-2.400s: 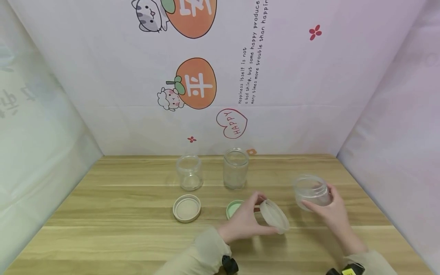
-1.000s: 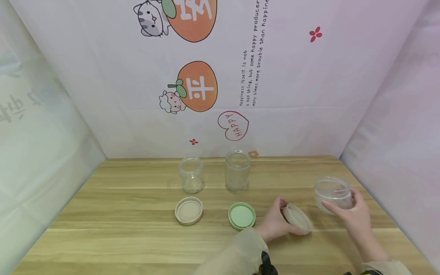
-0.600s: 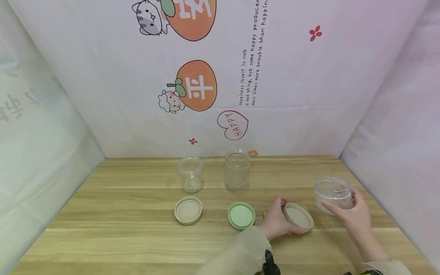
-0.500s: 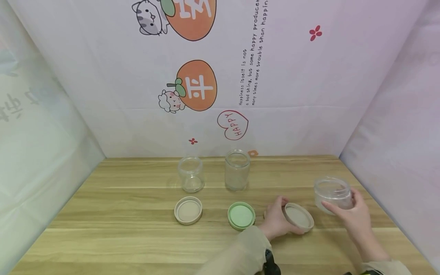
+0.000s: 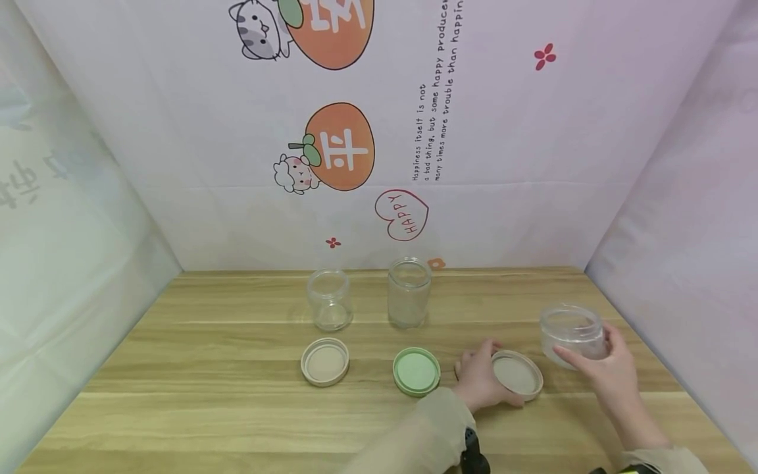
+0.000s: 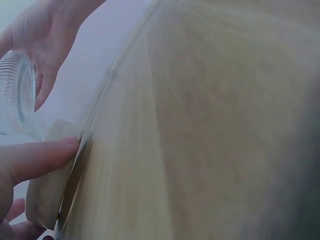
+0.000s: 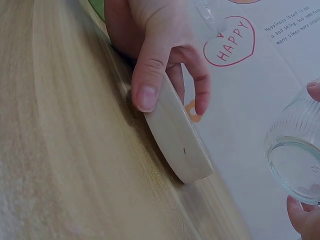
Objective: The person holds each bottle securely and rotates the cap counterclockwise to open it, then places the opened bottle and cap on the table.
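In the head view, my left hand (image 5: 481,380) holds a beige jar lid (image 5: 517,374) by its left side, inner face up. The right wrist view shows the thumb on the rim of this lid (image 7: 176,139), which lies almost flat at the tabletop; whether its whole underside touches cannot be told. To the right, my right hand (image 5: 617,375) grips a short, wide clear jar (image 5: 571,337) from its right side, mouth upward. Both wrist views show the jar's ribbed wall, with its base raised off the table.
A green lid (image 5: 416,370) and another beige lid (image 5: 325,363) lie face up on the wooden table (image 5: 207,395). Behind them stand two uncapped clear jars, a shorter jar (image 5: 329,301) and a taller jar (image 5: 408,296). White printed cloth (image 5: 503,164) walls the back and sides.
Both hands have moved right with the lid and the jar, uncovering the green lid. The held lid has gone from steeply tilted to nearly flat at the table. The jar has lately stayed put.
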{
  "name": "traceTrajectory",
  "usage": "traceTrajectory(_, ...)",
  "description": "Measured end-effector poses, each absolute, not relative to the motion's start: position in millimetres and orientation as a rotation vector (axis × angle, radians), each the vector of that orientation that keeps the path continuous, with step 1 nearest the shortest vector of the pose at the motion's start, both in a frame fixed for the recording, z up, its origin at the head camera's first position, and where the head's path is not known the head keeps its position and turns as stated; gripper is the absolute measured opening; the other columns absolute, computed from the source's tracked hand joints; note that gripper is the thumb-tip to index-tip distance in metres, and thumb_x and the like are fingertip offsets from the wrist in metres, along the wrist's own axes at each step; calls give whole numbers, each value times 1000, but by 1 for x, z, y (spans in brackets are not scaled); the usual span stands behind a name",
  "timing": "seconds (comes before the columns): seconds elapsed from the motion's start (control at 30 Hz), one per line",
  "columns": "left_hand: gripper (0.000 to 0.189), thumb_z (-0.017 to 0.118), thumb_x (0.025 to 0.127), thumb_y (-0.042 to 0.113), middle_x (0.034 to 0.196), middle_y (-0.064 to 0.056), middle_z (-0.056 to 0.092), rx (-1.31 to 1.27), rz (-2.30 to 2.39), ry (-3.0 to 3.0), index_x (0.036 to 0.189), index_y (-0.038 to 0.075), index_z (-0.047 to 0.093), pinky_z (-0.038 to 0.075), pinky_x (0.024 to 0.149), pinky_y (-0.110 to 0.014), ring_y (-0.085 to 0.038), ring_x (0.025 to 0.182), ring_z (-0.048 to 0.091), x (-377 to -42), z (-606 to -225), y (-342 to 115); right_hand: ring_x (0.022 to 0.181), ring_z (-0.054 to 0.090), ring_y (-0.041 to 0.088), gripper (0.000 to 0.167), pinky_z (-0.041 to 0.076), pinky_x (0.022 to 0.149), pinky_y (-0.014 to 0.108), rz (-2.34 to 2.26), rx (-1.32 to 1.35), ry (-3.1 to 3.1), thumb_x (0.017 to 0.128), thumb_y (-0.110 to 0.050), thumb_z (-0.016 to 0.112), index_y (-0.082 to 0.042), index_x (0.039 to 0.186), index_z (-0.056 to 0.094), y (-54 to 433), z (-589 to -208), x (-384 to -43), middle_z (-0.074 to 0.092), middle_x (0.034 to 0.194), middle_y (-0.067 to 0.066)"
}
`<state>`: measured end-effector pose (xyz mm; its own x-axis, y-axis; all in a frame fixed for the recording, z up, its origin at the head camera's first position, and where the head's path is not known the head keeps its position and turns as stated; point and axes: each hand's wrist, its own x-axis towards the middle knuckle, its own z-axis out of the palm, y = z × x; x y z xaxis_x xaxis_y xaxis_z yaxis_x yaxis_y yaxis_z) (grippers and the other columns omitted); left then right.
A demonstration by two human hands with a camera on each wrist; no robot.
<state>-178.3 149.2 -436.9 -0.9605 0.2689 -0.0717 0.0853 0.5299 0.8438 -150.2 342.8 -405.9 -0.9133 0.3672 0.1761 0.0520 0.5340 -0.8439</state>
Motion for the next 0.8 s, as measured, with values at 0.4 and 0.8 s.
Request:
traceTrajectory(0.4, 95, 94, 52, 21, 126, 16, 52, 370, 1362, 2628, 131, 30, 43, 30, 83, -28, -10, 107, 38, -178, -438, 149, 89, 35, -10, 87, 35, 68, 5, 1306, -346, -2480, 79, -18, 76, 3, 145, 23, 342, -402, -147, 41, 125, 16)
traceTrajectory(0.8, 97, 93, 55, 29, 129, 18, 50, 430, 1302, 2589, 136, 31, 41, 33, 92, -34, -12, 112, 39, -180, -431, 145, 87, 37, -9, 87, 35, 69, 7, 1306, -336, -2477, 79, -20, 77, 4, 143, 25, 335, -400, -149, 43, 122, 16)
